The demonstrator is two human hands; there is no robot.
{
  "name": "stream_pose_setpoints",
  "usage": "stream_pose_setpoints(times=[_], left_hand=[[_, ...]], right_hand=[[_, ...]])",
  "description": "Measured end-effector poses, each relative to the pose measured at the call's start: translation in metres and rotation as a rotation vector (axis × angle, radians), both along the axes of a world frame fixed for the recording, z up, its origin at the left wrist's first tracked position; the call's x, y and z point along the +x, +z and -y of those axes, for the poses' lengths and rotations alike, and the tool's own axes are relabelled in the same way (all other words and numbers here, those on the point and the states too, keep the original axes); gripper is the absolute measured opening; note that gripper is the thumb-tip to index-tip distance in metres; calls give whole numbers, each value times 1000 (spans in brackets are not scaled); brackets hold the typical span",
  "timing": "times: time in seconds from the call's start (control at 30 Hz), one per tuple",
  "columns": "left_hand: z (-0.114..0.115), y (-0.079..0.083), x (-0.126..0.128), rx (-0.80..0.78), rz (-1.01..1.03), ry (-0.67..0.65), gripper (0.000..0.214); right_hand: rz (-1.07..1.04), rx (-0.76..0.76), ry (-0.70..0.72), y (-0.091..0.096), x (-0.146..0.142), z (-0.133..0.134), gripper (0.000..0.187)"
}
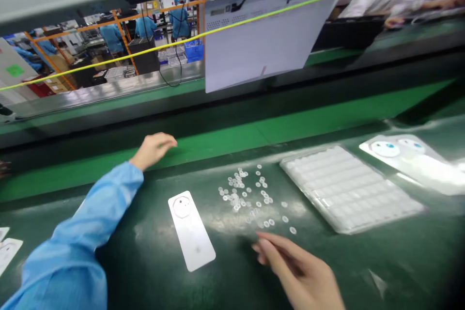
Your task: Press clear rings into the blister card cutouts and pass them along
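- Blue-sleeved left hand (152, 150) rests beyond the white plastic plate (192, 237), fingers (165, 141) loosely curled, empty.
- Small clear rings (241, 193) lie scattered right of the plate.
- Right hand (300, 271) sits just below those rings, fingers (265, 247) pressed together; any pinched ring cannot be told.
- White blister tray (348, 189) lies farther right of the plate.

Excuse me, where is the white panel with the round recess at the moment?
In the head view, the panel lies on the green bench, just left of the scattered clear rings and below and right of the left hand.
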State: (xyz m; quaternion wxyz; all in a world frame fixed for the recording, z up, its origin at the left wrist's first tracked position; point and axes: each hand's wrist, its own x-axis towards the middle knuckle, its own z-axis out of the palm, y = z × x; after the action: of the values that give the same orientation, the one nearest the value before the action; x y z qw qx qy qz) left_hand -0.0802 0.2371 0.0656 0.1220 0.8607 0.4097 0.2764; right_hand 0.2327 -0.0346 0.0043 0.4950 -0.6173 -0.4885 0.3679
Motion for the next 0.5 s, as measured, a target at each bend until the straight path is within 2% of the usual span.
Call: stream_pose_setpoints(times=[0.03,0.1,0.13,0.2,0.3,0.5], left_hand=[[36,-5,9,0,30,-109,24],[107,-15,22,42,231,-467,21],[138,-18,27,47,309,-542,23],[184,-22,34,58,423,-569,25],[214,-26,37,51,483,-468,23],[241,-32,35,-32,497,-422,21]], right_hand=[[-122,-15,105,5,-14,-10,39],[-339,-36,252,13,-39,-25,41],[-426,-53,303,15,-49,-28,41],[-561,-105,399,18,-64,-25,39],[-663,-187,501,17,-74,-9,38],[-718,-258,582,15,-75,15,33]])
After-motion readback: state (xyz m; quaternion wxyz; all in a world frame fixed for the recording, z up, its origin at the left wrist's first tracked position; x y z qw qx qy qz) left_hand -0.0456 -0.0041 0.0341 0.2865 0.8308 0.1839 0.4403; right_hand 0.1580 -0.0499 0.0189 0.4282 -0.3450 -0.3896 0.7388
